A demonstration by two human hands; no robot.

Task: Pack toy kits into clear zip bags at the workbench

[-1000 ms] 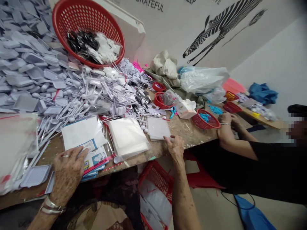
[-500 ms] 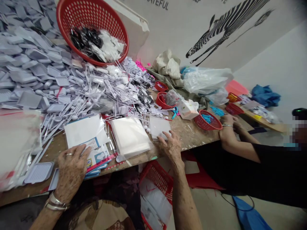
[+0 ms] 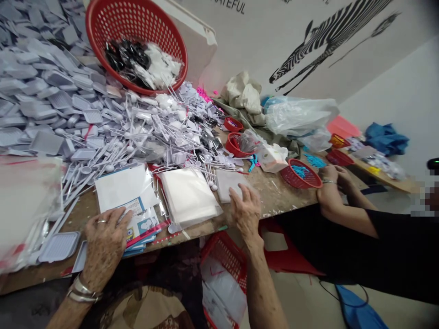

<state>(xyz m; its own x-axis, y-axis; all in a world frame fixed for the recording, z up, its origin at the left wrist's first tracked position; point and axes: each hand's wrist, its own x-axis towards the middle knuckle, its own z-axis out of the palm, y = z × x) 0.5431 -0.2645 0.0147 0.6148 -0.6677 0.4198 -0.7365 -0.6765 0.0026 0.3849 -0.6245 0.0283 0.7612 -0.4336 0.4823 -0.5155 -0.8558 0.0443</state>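
My left hand [image 3: 104, 242] lies flat on a stack of printed cards in clear plastic sleeves [image 3: 142, 226] at the table's front edge, with a ring on one finger and bangles on the wrist. My right hand [image 3: 245, 212] has spread fingers, with the fingertips at the lower edge of a small stack of white square sheets [image 3: 230, 185]. Between my hands lies a thick stack of translucent white bags [image 3: 188, 196]. Behind them spreads a heap of white plastic spoons [image 3: 137, 137].
Grey plastic trays [image 3: 44, 100] are piled at the far left, below a tilted red basket [image 3: 103, 41] of wrapped items. A co-worker's hands [image 3: 331, 183] work beside a small red basket [image 3: 291, 180] of blue pieces. A red basket [image 3: 222, 256] stands on the floor below.
The whole view has drifted slightly. My right hand's fingers have spread and now lie along the lower edge of the white sheets. My left hand stays on the cards.
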